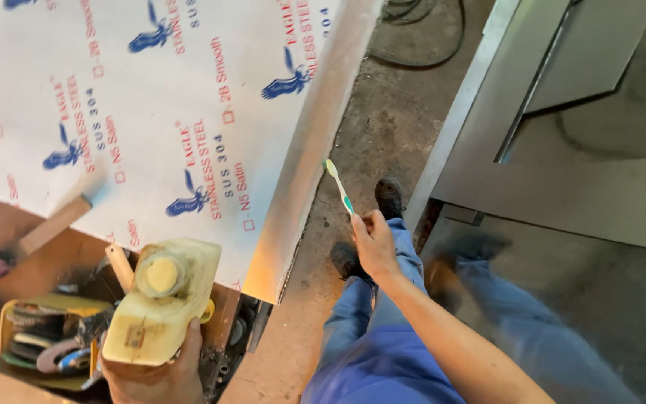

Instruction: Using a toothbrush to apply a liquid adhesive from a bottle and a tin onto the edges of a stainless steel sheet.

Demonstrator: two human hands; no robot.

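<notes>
Head view, looking down: left hand [160, 374] at near left, grip wrapped around a yellowish plastic bottle [162, 303]. Right hand [374, 243] at centre, grip pinching a green-and-white toothbrush [339, 185], bristles touching the edge of a film-covered steel sheet [188, 97].

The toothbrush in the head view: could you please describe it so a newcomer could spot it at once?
Start at the big film-covered steel sheet and follow its bent bare edge down. Just right of that edge, the right hand holds a slim toothbrush, bristles toward the edge. It is the only thin white-and-green stick there.
</notes>
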